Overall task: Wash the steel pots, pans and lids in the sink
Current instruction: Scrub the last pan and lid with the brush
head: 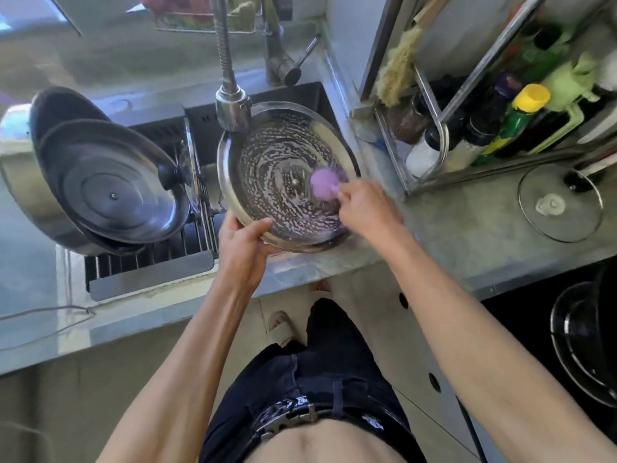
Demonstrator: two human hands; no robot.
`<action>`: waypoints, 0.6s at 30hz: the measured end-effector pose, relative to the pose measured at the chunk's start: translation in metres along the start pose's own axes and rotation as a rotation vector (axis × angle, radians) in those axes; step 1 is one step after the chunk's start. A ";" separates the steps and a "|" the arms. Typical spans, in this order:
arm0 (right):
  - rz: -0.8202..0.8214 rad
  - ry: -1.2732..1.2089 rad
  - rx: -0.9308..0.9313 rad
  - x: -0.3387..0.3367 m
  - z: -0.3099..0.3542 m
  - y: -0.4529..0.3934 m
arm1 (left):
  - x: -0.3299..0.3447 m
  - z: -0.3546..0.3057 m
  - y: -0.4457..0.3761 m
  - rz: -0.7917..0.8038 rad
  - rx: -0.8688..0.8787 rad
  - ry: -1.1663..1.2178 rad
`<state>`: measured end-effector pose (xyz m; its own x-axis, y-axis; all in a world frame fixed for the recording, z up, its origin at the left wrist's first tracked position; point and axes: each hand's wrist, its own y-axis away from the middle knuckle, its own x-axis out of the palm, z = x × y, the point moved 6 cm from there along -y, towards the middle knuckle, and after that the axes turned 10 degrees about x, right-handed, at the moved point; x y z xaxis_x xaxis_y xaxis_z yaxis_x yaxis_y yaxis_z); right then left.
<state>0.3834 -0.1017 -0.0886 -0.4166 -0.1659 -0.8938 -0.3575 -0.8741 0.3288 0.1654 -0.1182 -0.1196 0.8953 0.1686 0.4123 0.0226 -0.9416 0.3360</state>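
Over the sink [314,91], the left hand [243,243] gripped the soapy lid [267,168] by its rim; the right hand [364,205] pinched a purple sponge [322,185] against it — the faucet head [233,106] overlapping its far edge, stacked pots [100,182] on the drying rack [150,262] alongside.

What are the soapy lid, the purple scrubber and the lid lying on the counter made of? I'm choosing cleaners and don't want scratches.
Soapy lid: seemingly clear glass in a polished steel rim; foam streaks cover it.
Purple scrubber: looks like soft, matte sponge or cloth; too blurred to say.
Lid on the counter: transparent, likely glass, the counter showing through.
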 end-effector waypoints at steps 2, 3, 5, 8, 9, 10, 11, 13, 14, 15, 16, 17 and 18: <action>0.130 -0.125 -0.124 0.020 0.009 0.044 | 0.003 0.003 0.001 0.045 -0.009 -0.064; 0.158 -0.206 -0.192 0.024 0.018 0.059 | 0.004 0.008 0.005 0.078 -0.022 -0.092; 0.133 -0.301 -0.270 0.019 0.035 0.055 | 0.007 0.015 0.014 0.142 -0.041 -0.115; 0.028 -0.348 -0.254 -0.002 0.054 0.021 | 0.013 0.018 0.021 0.185 -0.051 -0.093; -0.023 -0.342 -0.237 -0.009 0.057 0.013 | 0.016 0.017 0.022 0.187 -0.048 -0.088; -0.070 -0.319 -0.224 -0.015 0.059 0.006 | 0.018 0.015 0.021 0.189 -0.044 -0.087; -0.111 -0.286 -0.213 -0.020 0.059 0.002 | 0.019 0.012 0.020 0.195 -0.038 -0.087; -0.194 -0.212 -0.177 -0.031 0.049 -0.002 | 0.017 0.006 0.018 0.199 -0.030 -0.077; -0.235 -0.176 -0.144 -0.035 0.040 -0.006 | 0.014 0.002 0.017 0.191 -0.026 -0.071; -0.257 -0.142 -0.105 -0.037 0.029 -0.010 | 0.011 0.000 0.017 0.174 -0.019 -0.067; -0.247 -0.100 -0.056 -0.035 0.016 -0.014 | 0.009 -0.002 0.016 0.159 -0.011 -0.066; -0.208 -0.055 -0.004 -0.030 0.002 -0.015 | 0.007 -0.003 0.016 0.145 -0.005 -0.065; -0.150 -0.012 0.038 -0.022 -0.012 -0.012 | 0.007 -0.003 0.014 0.131 0.001 -0.066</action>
<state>0.4069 -0.0927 -0.0769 -0.3666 -0.0291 -0.9299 -0.4475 -0.8708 0.2037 0.1704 -0.1293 -0.1100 0.9178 0.0246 0.3962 -0.0963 -0.9544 0.2824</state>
